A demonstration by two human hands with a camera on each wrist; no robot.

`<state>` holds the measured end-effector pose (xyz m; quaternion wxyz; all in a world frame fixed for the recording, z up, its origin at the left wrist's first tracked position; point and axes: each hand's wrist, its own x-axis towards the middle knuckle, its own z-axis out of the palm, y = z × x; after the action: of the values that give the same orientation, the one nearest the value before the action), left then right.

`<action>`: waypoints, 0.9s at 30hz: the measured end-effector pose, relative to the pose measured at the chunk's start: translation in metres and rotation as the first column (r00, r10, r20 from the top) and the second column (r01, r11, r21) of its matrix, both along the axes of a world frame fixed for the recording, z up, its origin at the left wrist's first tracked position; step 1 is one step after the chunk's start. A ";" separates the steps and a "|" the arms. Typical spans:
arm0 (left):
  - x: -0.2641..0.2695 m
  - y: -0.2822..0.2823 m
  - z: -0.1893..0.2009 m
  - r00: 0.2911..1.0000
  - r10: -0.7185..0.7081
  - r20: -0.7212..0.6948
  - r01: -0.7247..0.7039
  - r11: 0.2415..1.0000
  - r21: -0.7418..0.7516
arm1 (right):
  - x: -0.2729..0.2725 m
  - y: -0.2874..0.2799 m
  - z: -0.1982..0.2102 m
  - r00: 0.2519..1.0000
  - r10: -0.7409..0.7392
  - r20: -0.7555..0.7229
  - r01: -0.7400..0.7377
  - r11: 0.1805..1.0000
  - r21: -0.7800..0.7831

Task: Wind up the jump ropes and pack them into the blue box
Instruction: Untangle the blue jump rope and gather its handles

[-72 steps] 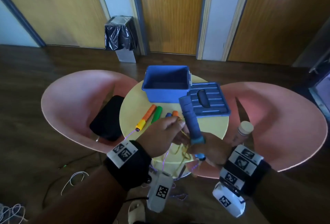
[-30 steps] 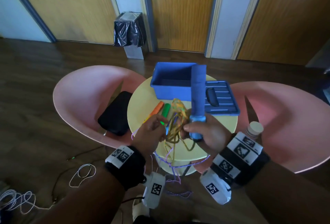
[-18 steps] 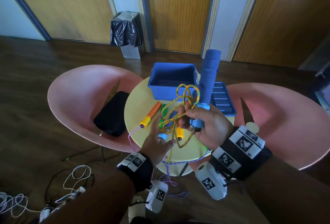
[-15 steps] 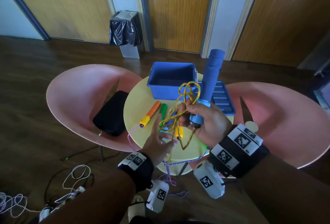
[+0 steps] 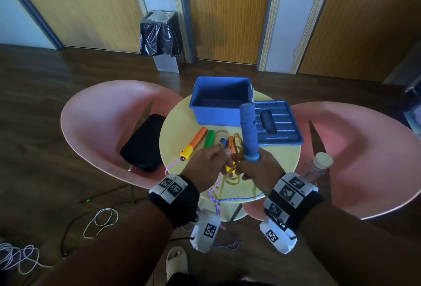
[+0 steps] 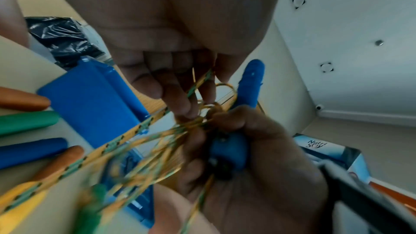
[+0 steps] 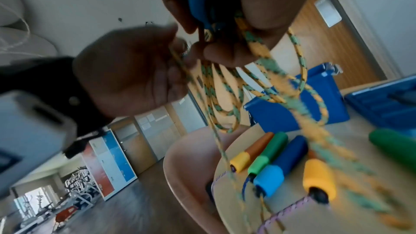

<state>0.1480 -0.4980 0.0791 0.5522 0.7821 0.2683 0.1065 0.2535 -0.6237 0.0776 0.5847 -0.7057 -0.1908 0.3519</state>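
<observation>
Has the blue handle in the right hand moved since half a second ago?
Yes. The blue handle dropped: its top then stood above the blue box's far rim, and now sits at the near wall, gripped by the right hand.

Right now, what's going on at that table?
A person is coiling a yellow-green braided jump rope. Their right hand grips its blue foam handle upright with loops bunched against it; the left hand pinches a strand. The open blue plastic box shows nothing inside, its lid lying beside it. More handles lie on the round yellow table.
</observation>
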 end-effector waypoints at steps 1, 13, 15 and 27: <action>0.002 0.001 0.007 1.000 -0.008 0.015 0.007 1.000 0.020 | -0.003 0.001 -0.002 0.999 0.035 -0.040 -0.034 0.999 0.024; -0.011 0.028 -0.011 0.954 0.267 0.134 -0.229 0.942 -0.247 | -0.003 0.020 0.010 0.995 0.100 -0.024 -0.099 0.993 0.057; -0.022 0.031 -0.043 0.942 0.334 -0.008 -0.322 0.901 -0.292 | -0.002 0.020 0.014 0.994 0.094 -0.047 -0.091 0.994 0.065; -0.016 0.010 -0.166 0.755 -0.123 -0.644 0.382 0.880 0.280 | -0.010 0.000 -0.007 0.963 -0.082 -0.258 0.121 0.983 0.139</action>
<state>0.1317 -0.4883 -0.0870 0.2756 0.8982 0.2936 -0.1763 0.2434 -0.6240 0.0705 0.6740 -0.6170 -0.1054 0.3922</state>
